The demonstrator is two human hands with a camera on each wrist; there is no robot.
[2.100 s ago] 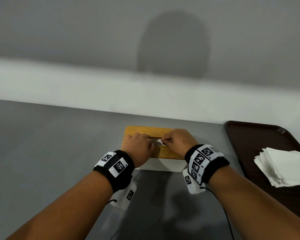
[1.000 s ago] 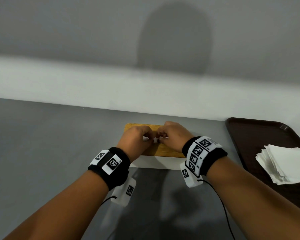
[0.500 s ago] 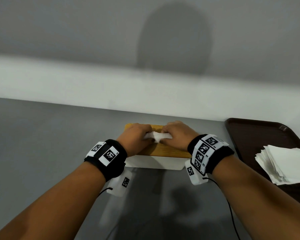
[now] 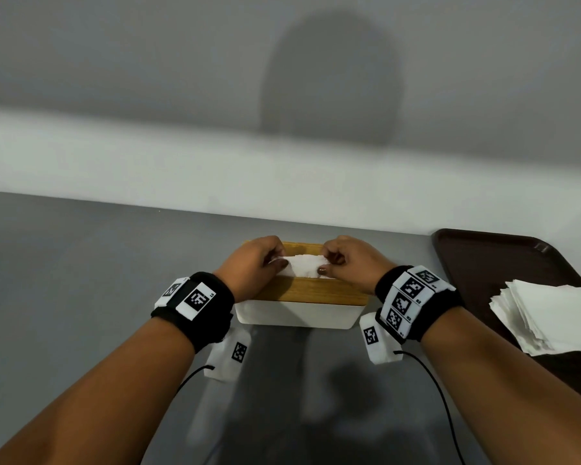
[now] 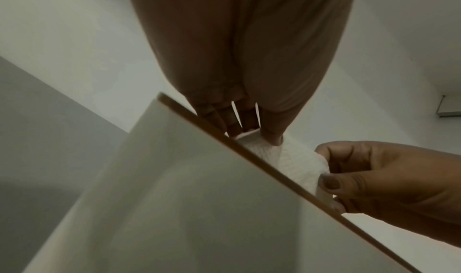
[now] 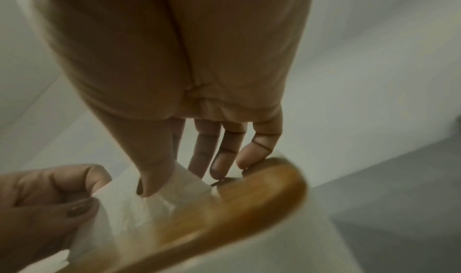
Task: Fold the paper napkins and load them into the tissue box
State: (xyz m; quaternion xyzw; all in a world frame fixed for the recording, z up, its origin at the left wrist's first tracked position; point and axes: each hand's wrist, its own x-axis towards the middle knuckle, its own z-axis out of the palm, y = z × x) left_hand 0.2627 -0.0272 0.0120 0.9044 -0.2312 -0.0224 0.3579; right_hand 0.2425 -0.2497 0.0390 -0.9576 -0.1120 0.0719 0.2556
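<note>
A white tissue box (image 4: 296, 315) with a wooden lid (image 4: 311, 290) stands on the grey table, centre. A white napkin (image 4: 302, 266) sticks up out of the lid's slot. My left hand (image 4: 275, 263) pinches the napkin's left end between thumb and fingers. My right hand (image 4: 326, 265) pinches its right end. In the left wrist view the napkin (image 5: 289, 159) rises behind the lid's edge (image 5: 249, 155), with the right hand (image 5: 329, 180) holding its far end. The right wrist view shows the napkin (image 6: 139, 208) above the lid (image 6: 244, 202).
A dark brown tray (image 4: 483, 260) lies at the right with a stack of flat white napkins (image 4: 550, 317) on it. A white ledge and grey wall run behind the box. Wrist-band cables trail over the grey table (image 4: 81, 263) near me.
Both hands drew the napkin up from the slot: first only a small tip showed, now a wide strip stands above the lid, and the hands have spread apart.
</note>
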